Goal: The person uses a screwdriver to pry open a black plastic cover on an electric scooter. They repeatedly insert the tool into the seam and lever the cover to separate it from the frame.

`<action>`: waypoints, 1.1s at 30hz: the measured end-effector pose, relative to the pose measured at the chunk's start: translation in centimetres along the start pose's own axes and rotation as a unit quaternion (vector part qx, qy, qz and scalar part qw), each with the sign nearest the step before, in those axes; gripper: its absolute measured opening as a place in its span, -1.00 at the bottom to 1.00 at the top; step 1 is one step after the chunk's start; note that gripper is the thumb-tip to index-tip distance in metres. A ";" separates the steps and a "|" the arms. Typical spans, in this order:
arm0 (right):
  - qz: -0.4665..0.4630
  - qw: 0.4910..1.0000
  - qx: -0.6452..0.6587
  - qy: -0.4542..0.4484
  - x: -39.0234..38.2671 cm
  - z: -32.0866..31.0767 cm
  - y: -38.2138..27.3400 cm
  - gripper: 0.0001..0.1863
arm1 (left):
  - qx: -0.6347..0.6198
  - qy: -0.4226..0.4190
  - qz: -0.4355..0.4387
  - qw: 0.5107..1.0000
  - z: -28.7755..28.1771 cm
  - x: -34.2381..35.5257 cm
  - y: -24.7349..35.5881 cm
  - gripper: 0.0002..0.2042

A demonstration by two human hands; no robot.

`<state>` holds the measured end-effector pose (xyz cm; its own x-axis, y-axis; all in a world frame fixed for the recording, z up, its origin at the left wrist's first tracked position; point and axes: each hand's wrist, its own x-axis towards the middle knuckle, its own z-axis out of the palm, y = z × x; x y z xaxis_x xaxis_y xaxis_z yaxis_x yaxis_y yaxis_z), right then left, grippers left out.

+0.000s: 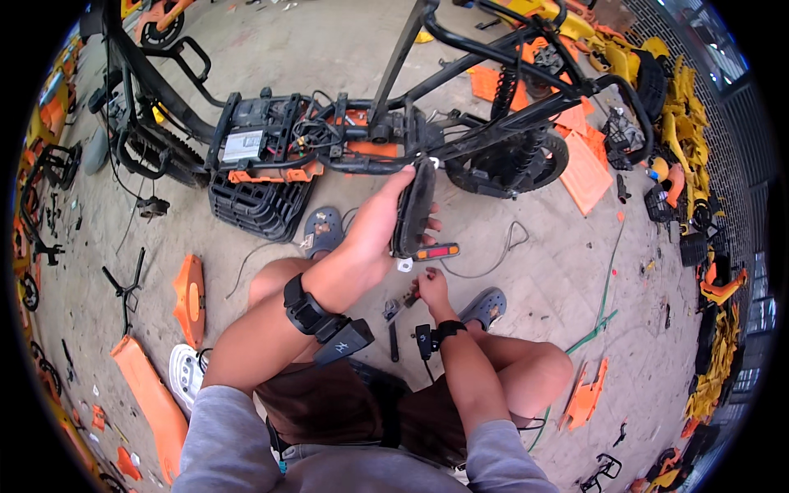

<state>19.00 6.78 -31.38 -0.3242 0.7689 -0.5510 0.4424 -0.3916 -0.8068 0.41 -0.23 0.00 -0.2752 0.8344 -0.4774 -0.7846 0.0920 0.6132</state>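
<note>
**Q:** Between the knees and the stripped bike frame, what does the figure show?

**A:** At centre, a long black panel [413,207] with an orange-red reflector [437,251] at its lower end. It stands nearly upright, with the long axis running from the frame [460,140] above down toward the concrete floor [542,279]. The left hand [374,226] clasps it from the person's left, fingers [429,223] wrapped round its far edge and thumb up near the top.

**Q:** And the other hand?

**A:** The right hand [431,287] sits directly below the panel's lower end, just under the reflector and close to a small white tag [404,264]. Its fingers are curled, apparently pinched on a small dark tool or part [408,297]; the picture is too small to say which, or how firm the pinch is.

**Q:** Which relation matters most?

**A:** The vertical one. The panel's foot lies just above the right fingers, so the right hand is nearer that end, while the left steadies the body higher up.

**Q:** What surrounds them?

**A:** A grey cable [501,255] trails on the floor to the right of the reflector. Two grey clogs [485,306] flank the hands. Each wrist carries a black strapped device [325,320]. Farther out lie a black ribbed basket [259,205] under the frame, orange body panels [191,297] to the left, and yellow and orange parts [682,123] heaped along the right-hand fence.
</note>
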 end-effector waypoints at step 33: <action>-0.371 0.870 0.313 0.083 -18.0 -11.1 -29.0 -0.74 | -0.022 -0.037 0.040 0.998 1.1 -0.6 -0.1 -0.51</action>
<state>21.29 9.90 4.37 -0.1783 0.9694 0.1685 -0.3958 0.0862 -0.9143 1.31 -0.15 0.94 -0.2972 0.8758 -0.3803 -0.7864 0.0014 0.6178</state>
